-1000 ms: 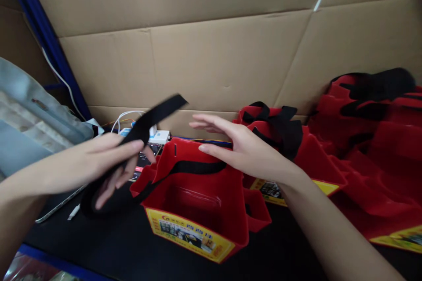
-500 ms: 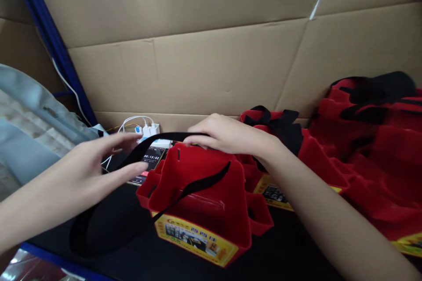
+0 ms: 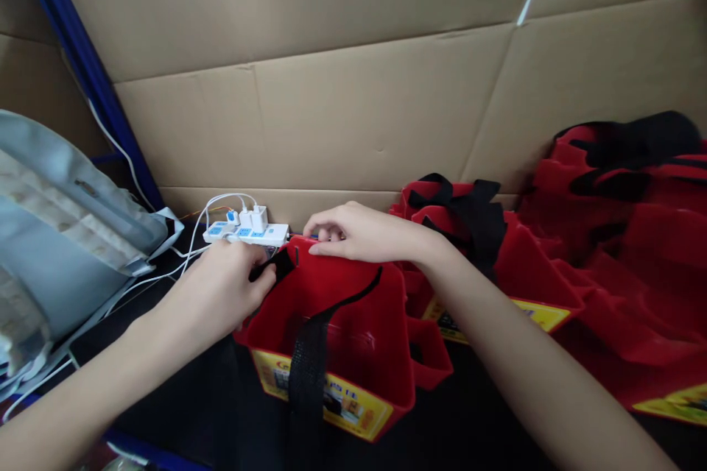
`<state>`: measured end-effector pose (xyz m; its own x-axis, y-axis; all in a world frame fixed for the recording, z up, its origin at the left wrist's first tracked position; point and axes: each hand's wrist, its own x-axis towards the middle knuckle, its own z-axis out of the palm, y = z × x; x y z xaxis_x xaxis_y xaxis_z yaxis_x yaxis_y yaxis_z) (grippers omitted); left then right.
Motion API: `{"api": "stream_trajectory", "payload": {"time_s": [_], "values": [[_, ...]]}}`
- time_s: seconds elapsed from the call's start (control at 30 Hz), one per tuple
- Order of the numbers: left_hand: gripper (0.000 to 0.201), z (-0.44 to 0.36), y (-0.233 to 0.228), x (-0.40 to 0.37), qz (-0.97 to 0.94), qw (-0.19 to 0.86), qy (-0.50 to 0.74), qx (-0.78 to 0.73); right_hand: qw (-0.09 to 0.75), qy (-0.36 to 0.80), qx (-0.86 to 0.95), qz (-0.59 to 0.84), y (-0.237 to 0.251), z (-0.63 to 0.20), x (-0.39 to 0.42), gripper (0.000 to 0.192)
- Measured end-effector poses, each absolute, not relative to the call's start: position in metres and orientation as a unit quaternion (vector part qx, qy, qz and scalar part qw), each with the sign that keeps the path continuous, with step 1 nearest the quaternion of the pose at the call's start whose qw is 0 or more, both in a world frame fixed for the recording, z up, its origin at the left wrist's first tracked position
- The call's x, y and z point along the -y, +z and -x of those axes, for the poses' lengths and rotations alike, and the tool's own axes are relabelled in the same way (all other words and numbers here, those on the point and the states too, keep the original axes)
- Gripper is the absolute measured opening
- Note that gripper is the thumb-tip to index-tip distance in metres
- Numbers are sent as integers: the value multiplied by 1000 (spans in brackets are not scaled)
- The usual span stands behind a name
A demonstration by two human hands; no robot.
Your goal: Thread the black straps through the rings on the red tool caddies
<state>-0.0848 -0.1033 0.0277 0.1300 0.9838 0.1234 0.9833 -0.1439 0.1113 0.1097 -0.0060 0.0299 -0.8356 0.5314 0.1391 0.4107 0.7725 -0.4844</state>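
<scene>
I log the red box [image 3: 353,272] mid-scene on the black surface [image 3: 469,412], more red boxes [image 3: 635,287] right. Left hand [image 3: 229,280]: fingers clamped on a black strap [image 3: 284,265]. Right hand [image 3: 364,232]: fingers curled at the far rim; clamped or not, I cannot tell. Far: cardboard [image 3: 375,110], power strip [image 3: 270,234]. Left: pale bag [image 3: 55,294].

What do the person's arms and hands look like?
The left hand and right hand wear no gloves. No sleeve, watch or bracelet shows on the left forearm or right forearm. I see no rings.
</scene>
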Motion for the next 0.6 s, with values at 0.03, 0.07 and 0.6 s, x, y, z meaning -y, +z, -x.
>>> {"api": "stream_trajectory", "payload": {"time_s": [0.03,0.07,0.6], "values": [[28,85,26,103,-754,4,76,-653,133,227,932,251,29,-108,6,24],[27,84,24,102,-756,6,69,-651,135,230,931,248,29,-107,5,25],[24,73,25,90,-763,-51,38,-643,48,311,940,134,14,-85,-40,28]]}}
